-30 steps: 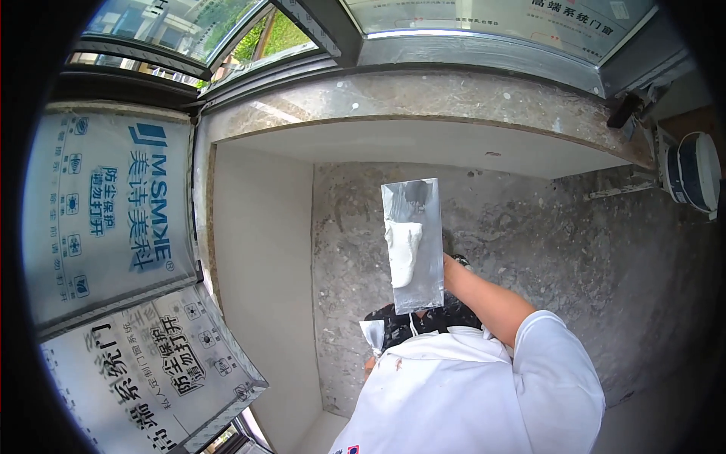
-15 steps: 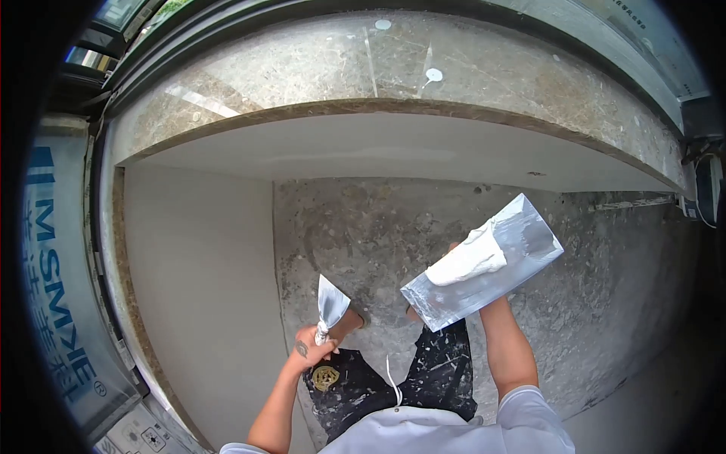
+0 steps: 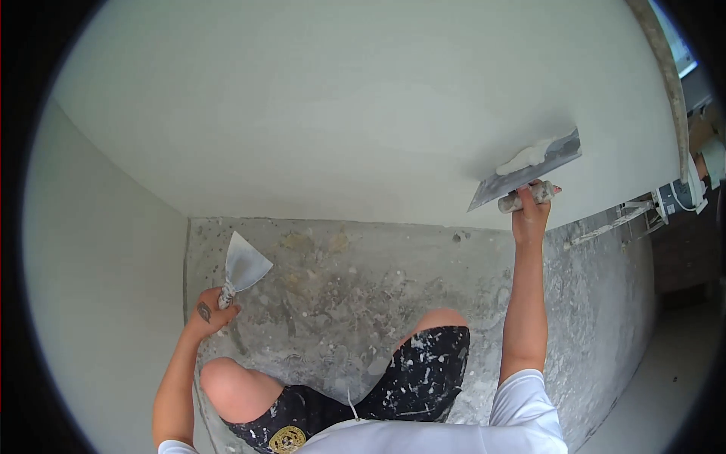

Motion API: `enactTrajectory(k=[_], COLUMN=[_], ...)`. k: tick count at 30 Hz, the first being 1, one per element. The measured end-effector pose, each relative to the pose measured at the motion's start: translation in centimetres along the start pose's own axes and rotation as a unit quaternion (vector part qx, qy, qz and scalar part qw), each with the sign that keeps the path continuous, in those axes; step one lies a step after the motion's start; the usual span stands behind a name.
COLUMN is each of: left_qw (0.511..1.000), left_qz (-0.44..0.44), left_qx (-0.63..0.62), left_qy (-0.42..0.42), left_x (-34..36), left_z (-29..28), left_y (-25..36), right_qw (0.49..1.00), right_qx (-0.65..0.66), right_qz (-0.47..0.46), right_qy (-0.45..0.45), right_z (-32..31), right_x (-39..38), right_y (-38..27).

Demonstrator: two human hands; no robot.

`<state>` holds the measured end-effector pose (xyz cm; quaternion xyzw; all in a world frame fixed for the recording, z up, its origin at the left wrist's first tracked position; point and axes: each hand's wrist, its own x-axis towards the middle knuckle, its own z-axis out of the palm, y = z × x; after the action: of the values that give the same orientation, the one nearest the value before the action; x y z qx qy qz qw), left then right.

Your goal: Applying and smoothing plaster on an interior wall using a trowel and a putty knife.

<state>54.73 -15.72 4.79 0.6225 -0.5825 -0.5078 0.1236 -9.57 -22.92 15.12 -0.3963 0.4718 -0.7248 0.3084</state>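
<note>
My left hand (image 3: 214, 312) is closed round the handle of a putty knife (image 3: 246, 261), its broad triangular blade pointing up and away from me. Out to the right, my right hand (image 3: 534, 209) grips the plaster-smeared handle of a flat rectangular finishing trowel (image 3: 505, 180). On the trowel's far face sits a mound of white putty (image 3: 529, 157), partly hidden by the blade. The trowel is held up close to the pale wall (image 3: 363, 98); whether it touches I cannot tell.
A second pale wall (image 3: 113, 250) meets the first at a corner on my left. The concrete floor (image 3: 325, 303) is spattered white. At the right a stone edge (image 3: 669, 68) runs along the wall, and a whitish bucket-like object (image 3: 678, 198) stands by a splattered bar.
I have lowered into a squat with my knees bent, facing the wall below the stone sill. The trowel has turned from lying flat to tilted up against the wall; the putty knife has moved left.
</note>
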Motion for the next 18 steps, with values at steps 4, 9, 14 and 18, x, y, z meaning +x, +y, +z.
enactTrajectory(k=[4,9,14,18], left_qw=[0.992,0.985,0.987,0.972], left_qz=[-0.005,-0.05,-0.034,0.011], left_qx=[-0.085,-0.127,-0.109,-0.178], left_qy=[0.088,0.109,0.116,0.15], left_x=[-6.5,-7.9,-8.5,-11.4], left_z=[-2.2,-5.0,-5.2,-5.8], left_y=[3.1,4.2,5.0,5.3], right_qw=[0.995,0.983,0.978,0.974], right_qx=[-0.067,-0.166,-0.181,-0.187], right_qz=[-0.051,-0.067,-0.099,-0.128], right_qy=[0.051,0.035,0.027,0.029], right_z=[3.1,17.1,30.9,41.7], right_x=[0.8,-1.1,-5.1,-8.4], right_y=[-6.7,-6.7,-7.3,-8.0])
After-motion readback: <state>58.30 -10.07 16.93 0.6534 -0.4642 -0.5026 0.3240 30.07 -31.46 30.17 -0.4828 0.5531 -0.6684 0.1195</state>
